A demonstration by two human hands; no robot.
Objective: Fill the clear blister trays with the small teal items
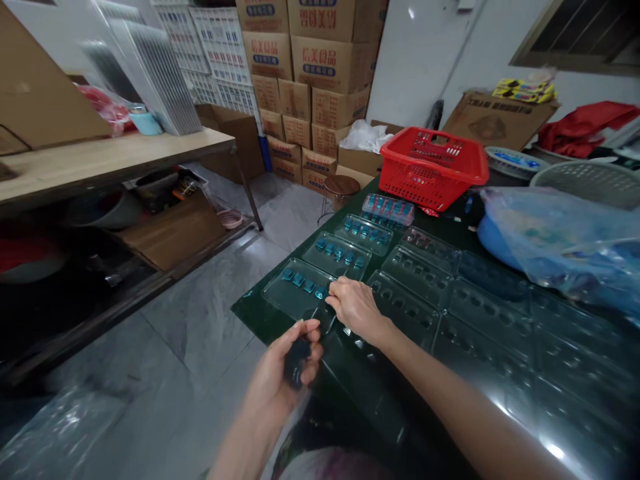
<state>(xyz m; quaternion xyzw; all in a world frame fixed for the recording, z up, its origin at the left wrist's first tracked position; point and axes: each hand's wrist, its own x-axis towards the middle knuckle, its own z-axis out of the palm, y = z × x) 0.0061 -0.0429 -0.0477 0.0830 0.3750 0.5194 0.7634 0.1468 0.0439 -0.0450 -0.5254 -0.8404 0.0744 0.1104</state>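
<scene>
My left hand (283,363) is in front of the table's near edge, fingers curled round something dark that I cannot make out. Close by, my right hand (357,307) has its fingertips pressed together at the right end of the nearest clear plastic tray (285,300). Whatever is between those fingertips is hidden. A row of small glossy blue pieces (299,279) sits in that tray. Behind it, a second clear tray (320,261) and a third (345,235) hold similar rows. Farther back is a clear package (387,208) with more blue pieces.
Clear moulded trays (485,307) cover the dark green table to the right. A red basket (425,173) and a blue bowl under plastic film (505,240) stand farther back. Across the floor are a wooden-topped table (210,143) and stacked cartons (325,63).
</scene>
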